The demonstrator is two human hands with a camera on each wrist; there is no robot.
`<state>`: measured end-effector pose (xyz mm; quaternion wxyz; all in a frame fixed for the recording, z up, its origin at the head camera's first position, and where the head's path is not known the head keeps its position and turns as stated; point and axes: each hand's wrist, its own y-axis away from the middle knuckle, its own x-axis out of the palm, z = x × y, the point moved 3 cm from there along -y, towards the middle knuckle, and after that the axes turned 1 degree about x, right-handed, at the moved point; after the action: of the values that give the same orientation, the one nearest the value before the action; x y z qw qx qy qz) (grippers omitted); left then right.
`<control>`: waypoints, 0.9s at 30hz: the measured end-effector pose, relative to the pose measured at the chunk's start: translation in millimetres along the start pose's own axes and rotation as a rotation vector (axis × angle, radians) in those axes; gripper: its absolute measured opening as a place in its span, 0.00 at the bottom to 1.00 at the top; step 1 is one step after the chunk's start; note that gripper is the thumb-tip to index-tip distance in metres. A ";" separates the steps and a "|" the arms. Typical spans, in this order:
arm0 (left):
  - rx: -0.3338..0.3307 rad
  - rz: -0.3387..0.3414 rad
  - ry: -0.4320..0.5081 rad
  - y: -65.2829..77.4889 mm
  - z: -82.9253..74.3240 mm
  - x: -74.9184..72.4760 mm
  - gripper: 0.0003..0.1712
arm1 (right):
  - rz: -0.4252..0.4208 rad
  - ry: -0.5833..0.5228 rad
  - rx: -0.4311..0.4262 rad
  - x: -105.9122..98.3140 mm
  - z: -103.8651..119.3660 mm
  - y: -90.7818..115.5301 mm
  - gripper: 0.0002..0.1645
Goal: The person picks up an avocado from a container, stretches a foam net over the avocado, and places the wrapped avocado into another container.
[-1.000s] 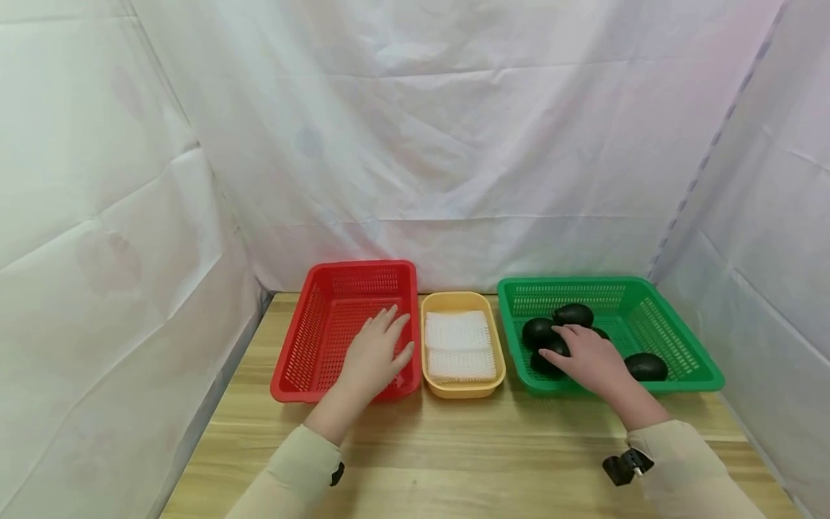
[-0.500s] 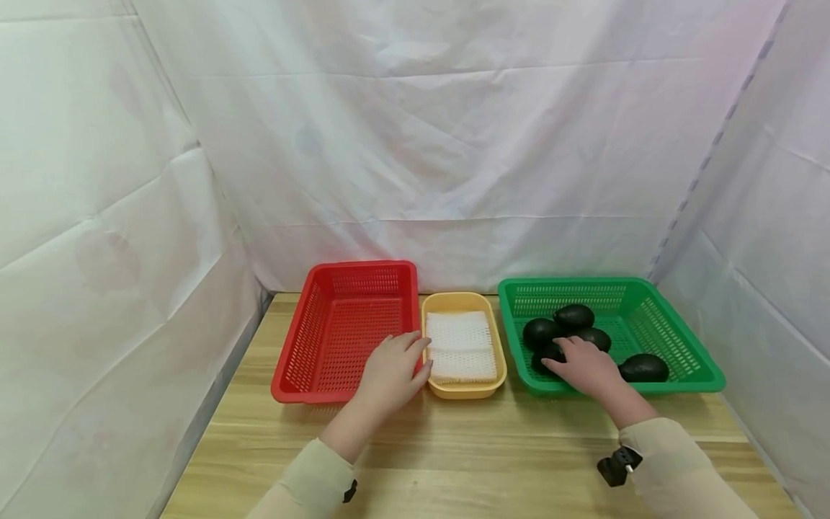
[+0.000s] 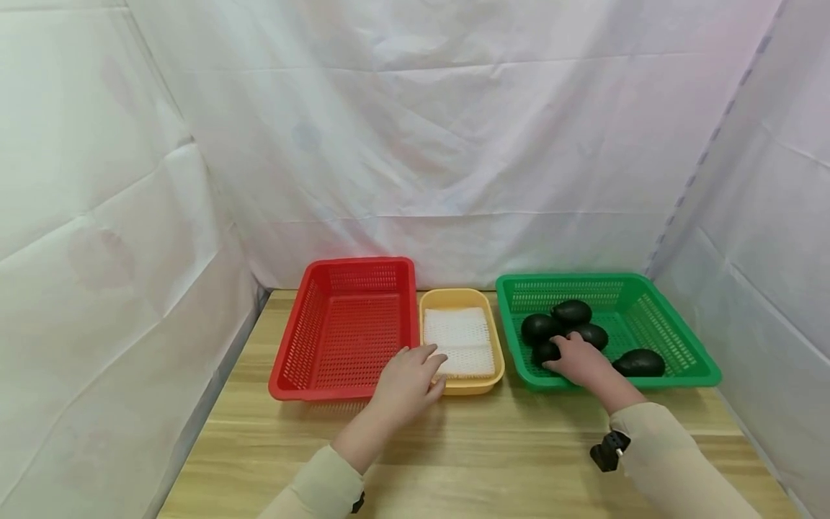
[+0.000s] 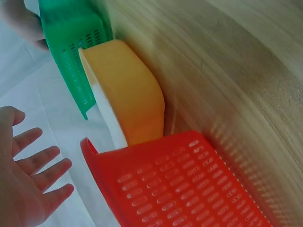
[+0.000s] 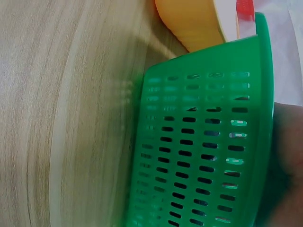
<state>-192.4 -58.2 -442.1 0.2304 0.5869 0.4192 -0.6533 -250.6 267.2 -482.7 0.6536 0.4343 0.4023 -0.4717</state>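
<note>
My right hand (image 3: 583, 362) reaches into the green basket (image 3: 703, 371), its thumb and fingers bent around a dark avocado (image 3: 543, 353) at the front left. More avocados lie close by: one behind it (image 3: 540, 329), and another dark avocado (image 3: 640, 363) apart on the right. In the right wrist view the basket wall (image 5: 203, 142) hides most of the grasp. My left hand (image 3: 405, 382), fingers spread, hovers by the corner of the red basket (image 3: 279, 389) and the yellow basket (image 3: 463, 390). White foam netting (image 3: 457, 342) fills the yellow one. The left palm (image 4: 23, 189) holds nothing.
All three baskets stand in a row along the back of a wooden table (image 3: 454, 461). White cloth (image 3: 441, 144) hangs behind them and on both sides. A small black device (image 3: 609, 450) is strapped at the right wrist.
My left hand has moved rightward and nearer from over the red basket to before the yellow one. My right hand has drawn slightly down, its fingers closing around the front avocado.
</note>
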 end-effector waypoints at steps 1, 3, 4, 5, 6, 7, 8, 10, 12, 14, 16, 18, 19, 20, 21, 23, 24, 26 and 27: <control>0.003 0.003 -0.006 0.2 -1.1 0.7 0.19 | 0.003 0.000 -0.002 0.3 -0.8 -0.9 0.38; 0.003 0.012 -0.009 1.2 -2.6 1.3 0.19 | 0.007 0.003 -0.007 0.5 -2.0 -2.6 0.38; 0.002 0.014 -0.010 1.6 -3.0 1.7 0.20 | 0.010 0.004 -0.009 0.5 -2.8 -3.4 0.38; -0.001 0.014 -0.010 1.8 -3.2 1.9 0.20 | 0.014 0.001 -0.007 0.5 -3.5 -4.0 0.39; -0.001 0.010 -0.012 2.1 -3.2 2.0 0.19 | 0.017 -0.002 -0.005 0.1 -4.1 -4.5 0.39; -0.001 0.007 -0.012 2.4 -3.1 2.2 0.19 | 0.021 -0.008 0.001 -0.1 -4.5 -4.8 0.39; 0.000 0.002 -0.010 2.9 -2.9 2.2 0.19 | 0.024 -0.014 0.006 -0.2 -5.1 -5.3 0.40; -0.001 -0.009 -0.007 3.7 -2.0 2.2 0.19 | 0.032 -0.027 0.014 0.0 -6.2 -6.6 0.40; -0.005 -0.018 -0.005 4.6 -0.7 1.5 0.19 | 0.032 -0.037 0.022 0.7 -7.9 -8.6 0.40; -0.013 -0.021 -0.001 5.5 0.6 0.7 0.18 | 0.030 -0.049 0.028 2.2 -10.3 -11.5 0.40; -0.019 -0.022 0.001 5.8 1.5 -0.2 0.18 | 0.032 -0.066 0.032 4.2 -13.7 -14.7 0.40; -0.020 -0.018 0.001 5.9 1.8 -0.7 0.18 | 0.046 -0.089 0.040 7.1 -16.9 -17.9 0.41; -0.019 -0.017 0.002 6.1 1.7 -0.9 0.18 | 0.056 -0.100 0.040 8.6 -17.9 -19.2 0.41; -0.018 -0.016 0.004 6.3 1.6 -1.0 0.18 | 0.066 -0.108 0.038 10.0 -18.8 -20.4 0.42; -0.017 -0.016 0.005 6.4 1.4 -0.9 0.18 | 0.075 -0.120 0.034 11.3 -19.4 -21.6 0.42; -0.018 -0.018 0.005 6.8 1.0 -0.9 0.18 | 0.086 -0.139 0.023 12.4 -19.0 -23.2 0.43; -0.021 -0.020 0.005 6.9 0.8 -1.2 0.18 | 0.086 -0.145 0.013 12.1 -18.4 -23.6 0.43; -0.023 -0.026 0.006 6.8 -0.1 -1.3 0.18 | 0.078 -0.151 -0.010 10.4 -17.2 -23.3 0.43; -0.023 -0.027 0.007 6.9 -0.7 -1.4 0.18 | 0.073 -0.149 -0.020 9.0 -16.6 -22.7 0.42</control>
<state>-186.3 -61.6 -442.6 0.2269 0.5806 0.4355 -0.6495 -272.4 276.5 -500.4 0.7026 0.4059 0.3413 -0.4745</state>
